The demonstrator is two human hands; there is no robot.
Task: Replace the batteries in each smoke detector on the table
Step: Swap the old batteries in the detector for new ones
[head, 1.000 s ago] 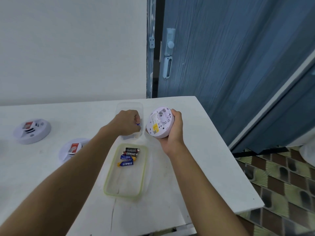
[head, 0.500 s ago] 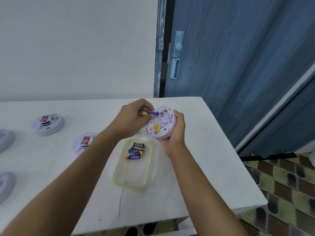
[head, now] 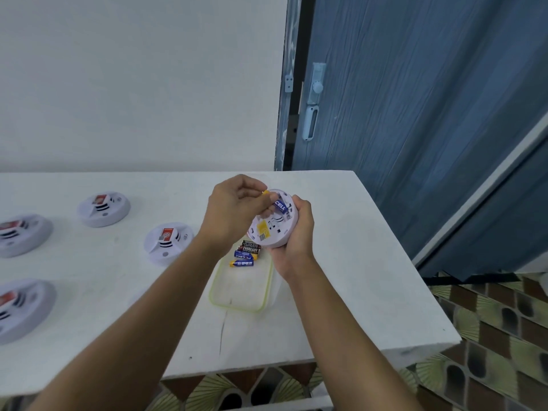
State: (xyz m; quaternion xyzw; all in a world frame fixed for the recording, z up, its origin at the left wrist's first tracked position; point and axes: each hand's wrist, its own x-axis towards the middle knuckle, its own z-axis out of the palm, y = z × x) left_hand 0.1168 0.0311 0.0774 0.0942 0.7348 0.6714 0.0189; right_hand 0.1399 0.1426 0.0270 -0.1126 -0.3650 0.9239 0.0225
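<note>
My right hand (head: 298, 232) grips a white round smoke detector (head: 274, 229), held above the table with its back side and a yellow sticker turned toward me. My left hand (head: 235, 210) pinches a blue and yellow battery (head: 278, 206) against the detector's open battery slot. Below them a clear plastic tray with a green rim (head: 237, 305) holds several loose batteries (head: 246, 255) at its far end.
Several more white smoke detectors with red labels lie on the white table (head: 355, 277): one (head: 167, 241) just left of the tray, one (head: 103, 208) farther back, others at the left edge. The table ends at the right, by a blue door (head: 415, 99).
My left hand lifted a battery from near the far clear container and brought it onto the back of the detector. The camera view shifted, showing more detectors at the left.
</note>
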